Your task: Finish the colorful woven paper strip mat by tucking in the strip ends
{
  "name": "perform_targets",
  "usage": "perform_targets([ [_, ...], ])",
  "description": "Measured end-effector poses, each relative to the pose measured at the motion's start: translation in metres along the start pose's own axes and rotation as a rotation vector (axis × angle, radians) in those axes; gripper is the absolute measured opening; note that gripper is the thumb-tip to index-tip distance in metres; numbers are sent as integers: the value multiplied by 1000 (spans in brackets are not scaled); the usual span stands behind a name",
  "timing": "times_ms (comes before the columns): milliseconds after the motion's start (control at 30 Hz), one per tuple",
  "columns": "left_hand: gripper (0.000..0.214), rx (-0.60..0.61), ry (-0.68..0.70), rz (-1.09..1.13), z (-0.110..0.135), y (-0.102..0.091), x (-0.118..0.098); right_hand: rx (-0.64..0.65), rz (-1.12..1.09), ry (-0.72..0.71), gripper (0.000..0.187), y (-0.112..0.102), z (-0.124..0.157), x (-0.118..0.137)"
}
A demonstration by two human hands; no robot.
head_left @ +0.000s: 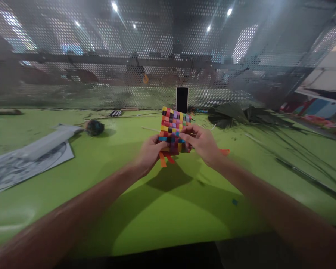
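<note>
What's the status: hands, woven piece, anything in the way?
Left hand holding woven piece, lower left. Right hand touching its right side. Phone upright behind, not in the way.

Your woven piece (170, 124), a many-coloured check against lime green.
You have red, yellow, black, purple, orange and blue squares alternating across it, plus an orange strip (162, 160) and a red strip (170, 159). Your table (170, 220) is plain lime green. Around you: a black upright panel (182, 100) with a white border, white paper (54, 158) printed in dark grey, a blue scrap (234, 202), dark green leaves (232, 114), and a grey screen (100, 71) patterned with small holes.
</note>
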State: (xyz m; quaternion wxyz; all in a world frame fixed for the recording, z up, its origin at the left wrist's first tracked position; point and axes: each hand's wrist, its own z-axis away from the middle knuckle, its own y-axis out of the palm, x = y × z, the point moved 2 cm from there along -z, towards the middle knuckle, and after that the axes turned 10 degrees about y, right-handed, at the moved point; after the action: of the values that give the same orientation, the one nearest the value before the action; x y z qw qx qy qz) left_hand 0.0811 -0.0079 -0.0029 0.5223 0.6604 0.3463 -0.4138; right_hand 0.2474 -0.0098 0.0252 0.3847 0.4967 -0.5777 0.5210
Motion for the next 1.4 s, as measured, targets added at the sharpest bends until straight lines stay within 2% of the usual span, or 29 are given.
perform_targets([
  [267, 25, -33, 15, 51, 0, -1, 0, -56, 172, -172, 15, -2, -5, -7],
  [400, 24, -17, 8, 52, -1, -6, 2, -51, 218, -186, 12, -3, -5, -6],
  [600, 22, 4, 25, 48, -3, -8, 4, -94, 268, -181, 21, -2, -7, -9],
  [733, 23, 24, 32, 26, -3, -7, 5, -100, 299, -180, 21, -2, -8, -12],
  [900, 25, 2, 48, 7, 0, -6, 4, -61, 306, -201, 16, -3, -11, -15],
  [1067, 25, -21, 78, -12, 2, -5, 5, -40, 297, -179, 20, -2, -11, -15],
  [1267, 27, 22, 124, -96, -1, -8, 9, 7, 340, -160, 20, -5, -13, -16],
  [1400, 30, 33, 169, -184, -5, -13, 13, 57, 388, -209, 21, -8, -14, -18],
])
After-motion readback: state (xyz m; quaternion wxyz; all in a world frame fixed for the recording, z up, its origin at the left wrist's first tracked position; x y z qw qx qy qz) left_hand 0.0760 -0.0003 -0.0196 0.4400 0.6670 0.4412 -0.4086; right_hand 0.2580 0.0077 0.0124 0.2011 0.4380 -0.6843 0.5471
